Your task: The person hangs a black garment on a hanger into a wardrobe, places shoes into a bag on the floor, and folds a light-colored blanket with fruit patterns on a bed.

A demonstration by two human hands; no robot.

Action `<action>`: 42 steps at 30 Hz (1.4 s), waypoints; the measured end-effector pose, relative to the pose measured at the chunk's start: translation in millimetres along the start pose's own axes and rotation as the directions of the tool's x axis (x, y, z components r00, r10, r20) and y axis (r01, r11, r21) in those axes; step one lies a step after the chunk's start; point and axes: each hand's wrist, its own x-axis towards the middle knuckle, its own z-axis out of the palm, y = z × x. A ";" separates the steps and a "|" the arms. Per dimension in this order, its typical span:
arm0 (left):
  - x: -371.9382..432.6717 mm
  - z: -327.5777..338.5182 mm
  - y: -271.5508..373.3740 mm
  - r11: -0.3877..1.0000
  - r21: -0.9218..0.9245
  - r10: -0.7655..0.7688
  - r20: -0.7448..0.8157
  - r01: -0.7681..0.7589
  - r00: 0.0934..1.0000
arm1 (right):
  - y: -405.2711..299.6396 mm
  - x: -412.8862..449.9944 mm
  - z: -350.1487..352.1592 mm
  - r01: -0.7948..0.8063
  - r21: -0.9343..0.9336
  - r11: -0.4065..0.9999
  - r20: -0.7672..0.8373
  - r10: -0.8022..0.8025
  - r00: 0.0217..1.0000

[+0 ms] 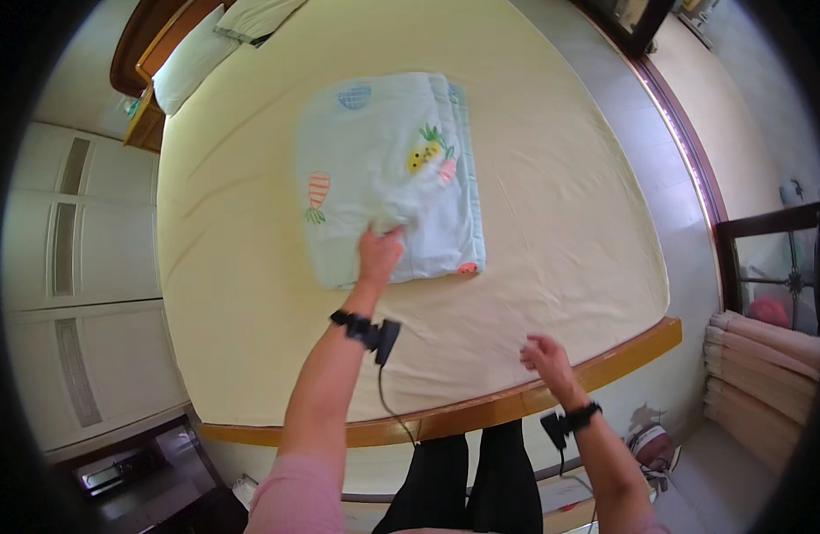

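A folded white quilt (356, 147) printed with carrots and a yellow face lies on the pale yellow bed sheet (550, 200). Its folded layers show along the right edge, with a light green side. My left hand (381, 252) reaches over the quilt's near part and pinches a raised, blurred bit of its top layer; the fingertips are partly hidden. Near the footboard, my right hand (546, 360) hovers over the sheet, apart from the quilt. Its fingers are loosely bent with a gap at the thumb, and nothing shows in them.
The wooden footboard (450, 422) runs between my legs and the mattress. Pillows (195, 63) lie at the upper left. White cabinets (109, 247) line the left side; a pinkish curtain (760, 380) hangs at right. Cables (385, 390) trail from both wrist straps.
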 end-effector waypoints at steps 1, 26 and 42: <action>-11.8 -14.6 31.0 0.902 -0.287 -0.325 0.037 0.322 0.945 | -19.8 21.3 2.6 -0.038 0.034 0.999 -0.027 0.039 0.999; -300.2 -307.8 -198.1 0.669 -0.173 -0.655 -0.596 0.723 0.464 | -32.4 3.1 -12.8 0.008 -0.112 0.994 -0.181 -0.028 0.983; -125.5 -328.2 -234.4 0.825 -0.002 -0.426 -0.658 0.565 0.621 | 15.4 -56.4 -6.7 -0.147 -0.534 0.832 -0.305 -0.027 0.952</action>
